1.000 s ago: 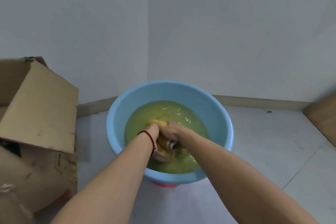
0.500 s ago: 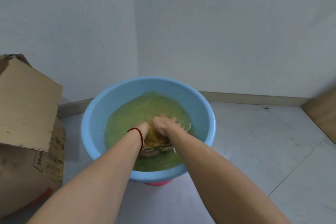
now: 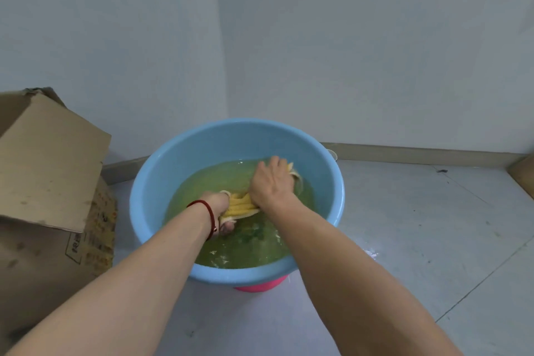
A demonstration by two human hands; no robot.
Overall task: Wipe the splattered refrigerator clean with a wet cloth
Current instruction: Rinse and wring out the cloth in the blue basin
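A yellow cloth is twisted into a roll just above the greenish water in a light blue basin on the floor. My left hand, with a red string on its wrist, grips the near end of the cloth. The far end is gripped by my right hand, and a bit of cloth pokes out past its fingers. The refrigerator is not in view.
An open cardboard box stands on the floor at the left, close to the basin. A pink base shows under the basin. White walls meet in a corner behind it. Another brown box edge sits at far right. The tile floor spreads right.
Both hands have lifted the cloth out of the water and pulled apart along it, the right hand moving away from me. The cloth now shows as a twisted yellow roll.
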